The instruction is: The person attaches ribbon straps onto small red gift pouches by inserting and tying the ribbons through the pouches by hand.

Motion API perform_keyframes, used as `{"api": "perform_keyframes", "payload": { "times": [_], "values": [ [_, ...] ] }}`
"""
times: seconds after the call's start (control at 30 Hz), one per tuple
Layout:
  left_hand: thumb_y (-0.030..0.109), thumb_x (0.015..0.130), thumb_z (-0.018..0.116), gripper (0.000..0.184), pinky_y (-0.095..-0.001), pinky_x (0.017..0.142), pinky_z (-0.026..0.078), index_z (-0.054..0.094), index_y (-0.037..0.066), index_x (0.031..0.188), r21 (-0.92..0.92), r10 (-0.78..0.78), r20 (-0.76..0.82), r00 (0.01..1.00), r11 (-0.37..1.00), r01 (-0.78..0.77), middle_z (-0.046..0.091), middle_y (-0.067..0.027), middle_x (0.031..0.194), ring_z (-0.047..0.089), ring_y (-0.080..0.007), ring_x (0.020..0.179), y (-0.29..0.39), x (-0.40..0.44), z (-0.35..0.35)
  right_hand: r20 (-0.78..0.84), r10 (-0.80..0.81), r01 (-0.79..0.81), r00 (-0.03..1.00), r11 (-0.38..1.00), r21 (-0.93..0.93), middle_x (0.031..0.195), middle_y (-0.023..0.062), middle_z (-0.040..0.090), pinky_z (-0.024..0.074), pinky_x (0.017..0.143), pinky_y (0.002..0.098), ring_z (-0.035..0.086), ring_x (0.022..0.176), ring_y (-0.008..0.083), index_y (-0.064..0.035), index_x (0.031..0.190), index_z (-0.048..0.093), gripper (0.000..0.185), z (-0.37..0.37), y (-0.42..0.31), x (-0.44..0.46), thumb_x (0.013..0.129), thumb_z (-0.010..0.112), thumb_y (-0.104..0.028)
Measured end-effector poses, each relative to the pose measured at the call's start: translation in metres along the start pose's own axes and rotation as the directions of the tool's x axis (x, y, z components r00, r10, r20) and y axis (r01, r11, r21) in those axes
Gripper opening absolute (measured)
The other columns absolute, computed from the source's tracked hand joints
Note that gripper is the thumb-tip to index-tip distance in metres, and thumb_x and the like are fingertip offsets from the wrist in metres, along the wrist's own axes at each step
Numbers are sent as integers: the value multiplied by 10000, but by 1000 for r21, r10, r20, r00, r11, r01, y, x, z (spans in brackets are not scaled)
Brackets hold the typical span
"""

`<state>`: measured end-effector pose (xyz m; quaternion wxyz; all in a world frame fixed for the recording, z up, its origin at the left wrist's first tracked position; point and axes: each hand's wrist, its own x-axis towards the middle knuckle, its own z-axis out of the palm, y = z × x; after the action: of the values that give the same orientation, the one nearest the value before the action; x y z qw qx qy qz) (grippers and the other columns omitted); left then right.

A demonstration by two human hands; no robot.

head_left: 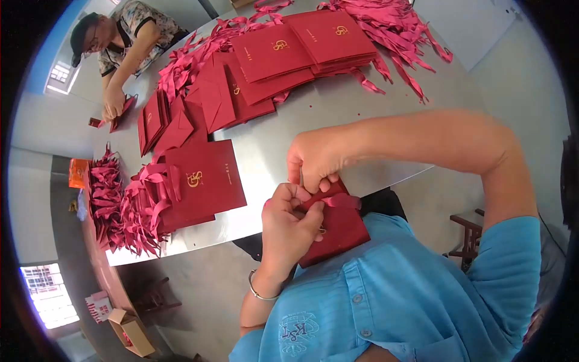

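A dark red bag [344,232] with gold print lies tilted against my body at the table's edge. My left hand [292,220] has its fingers closed on the bag's upper edge, with the thumb beside a pink ribbon [341,201]. Just above it, my right hand [316,160] is pinched at the top of the same bag; whatever sits between those fingertips is too small to make out. The two hands nearly touch. Part of the bag's front is hidden behind my left hand.
Flat red bags [274,51] are stacked across the far side of the metal table [265,154]. Loose pink ribbons [386,30] lie behind them. Bags with ribbons [202,181] are piled at the left. A co-worker [129,45] handles a red item at the far left.
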<state>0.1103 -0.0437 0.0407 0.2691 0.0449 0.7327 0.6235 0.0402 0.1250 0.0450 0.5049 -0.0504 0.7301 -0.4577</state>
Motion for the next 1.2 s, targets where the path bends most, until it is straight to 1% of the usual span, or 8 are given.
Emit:
{"api": "perform_keyframes", "payload": {
  "times": [0.2, 0.3, 0.37, 0.5, 0.57, 0.77, 1.0, 1.2],
  "values": [
    [-59, 854, 623, 153, -222, 418, 469, 488, -17, 911, -57, -10, 99, 995, 998, 16, 623, -79, 715, 561, -88, 465, -8, 5, -3, -386, -189, 241, 903, 966, 91, 740, 94, 638, 451, 480, 254, 619, 598, 126, 49, 998, 599, 305, -11, 20, 6, 713, 684, -16],
    [-34, 875, 619, 121, -216, 427, 464, 509, -33, 928, 1, -44, 55, 998, 999, 44, 621, -73, 707, 559, -86, 464, -10, 13, -4, -586, -332, 453, 739, 889, 67, 734, 79, 643, 446, 484, 252, 619, 605, 121, 32, 971, 596, 238, -21, 33, 20, 773, 701, -50],
    [-21, 886, 616, 107, -213, 433, 460, 523, -40, 935, 45, -20, 70, 997, 999, 17, 620, -70, 711, 560, -85, 467, -15, 18, -8, -741, -481, 590, 468, 795, -144, 715, 58, 648, 436, 484, 248, 602, 593, 102, 9, 913, 608, 181, -22, 45, 27, 849, 691, -140],
    [4, 908, 606, 82, -207, 445, 450, 556, -51, 942, 37, 19, 83, 996, 999, -22, 620, -67, 716, 569, -86, 485, -23, 22, -10, -765, -303, 266, 568, 947, -178, 730, 35, 657, 427, 495, 235, 576, 580, 77, -8, 895, 641, 215, -19, 59, -1, 888, 668, -221],
    [2, 911, 601, 76, -210, 447, 452, 557, -49, 947, 54, 28, 82, 996, 998, -32, 620, -65, 713, 574, -87, 493, -23, 23, -10, -600, -61, 139, 798, 987, 84, 726, 28, 653, 424, 498, 231, 556, 567, 67, -12, 881, 670, 269, -17, 61, -8, 888, 664, -280],
    [-6, 917, 589, 70, -223, 457, 464, 569, -44, 972, 112, 91, 73, 993, 989, -99, 615, -58, 707, 587, -93, 509, -25, 22, -3, -387, -200, 339, 900, 880, 334, 819, 46, 674, 386, 474, 217, 515, 540, 64, 6, 1093, 607, 372, -12, 60, 8, 816, 737, -206],
    [15, 903, 617, 163, -242, 461, 480, 591, -69, 1041, 296, 190, 32, 981, 936, -191, 633, -82, 722, 609, -118, 505, -38, 29, 3, -650, -261, 586, 714, 731, 349, 806, 43, 657, 388, 505, 193, 527, 567, 66, 22, 1108, 568, 438, -23, 62, 28, 738, 784, -69],
    [24, 897, 620, 188, -265, 467, 494, 608, -76, 1056, 419, 306, 1, 952, 864, -279, 654, -130, 780, 629, -147, 507, -52, 35, 5, -758, -419, 389, 499, 890, -236, 784, 59, 660, 469, 565, 270, 595, 617, 131, 1, 1141, 591, 377, -25, 73, 37, 812, 727, -123]
  ]
}}
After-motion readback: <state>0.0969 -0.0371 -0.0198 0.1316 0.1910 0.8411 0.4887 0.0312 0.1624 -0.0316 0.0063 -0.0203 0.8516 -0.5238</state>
